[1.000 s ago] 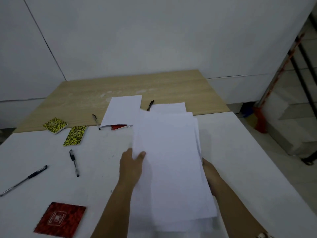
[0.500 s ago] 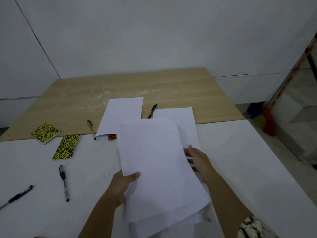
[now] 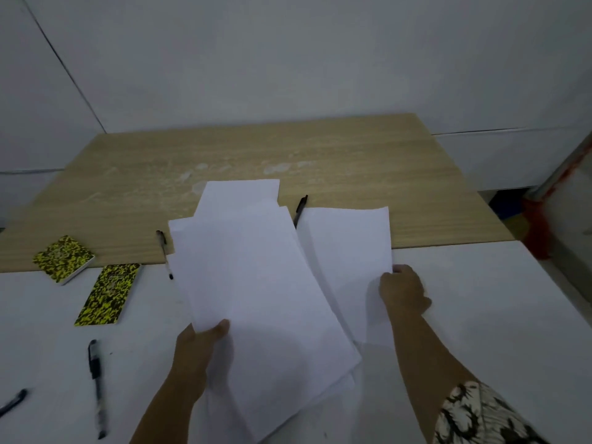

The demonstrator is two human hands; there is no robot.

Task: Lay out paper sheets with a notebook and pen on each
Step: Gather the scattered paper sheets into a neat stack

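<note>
Paper stack (image 3: 256, 283) being pinched at near edge by left hand (image 3: 200, 344), raised over tabletop (image 3: 480, 315). Single sheet (image 3: 349, 251) being gripped at side edge by right hand (image 3: 404, 291). Floppy, light, kinda slippery stuff; probably best taken near edge.

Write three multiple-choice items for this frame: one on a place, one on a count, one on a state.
1. Where do the two yellow-and-black notebooks lie?
A. left of the held paper
B. right of it
C. on top of it

2. How many pens show at least in part?
A. two
B. four
C. six

3. What is the right hand doing?
A. resting flat
B. pinching a single sheet's edge
C. holding a pen

Key: 1 A, both sit by the table seam at left. 2 B, pens. 3 B, its fingers grip that sheet while the left hand holds the paper stack.
</note>
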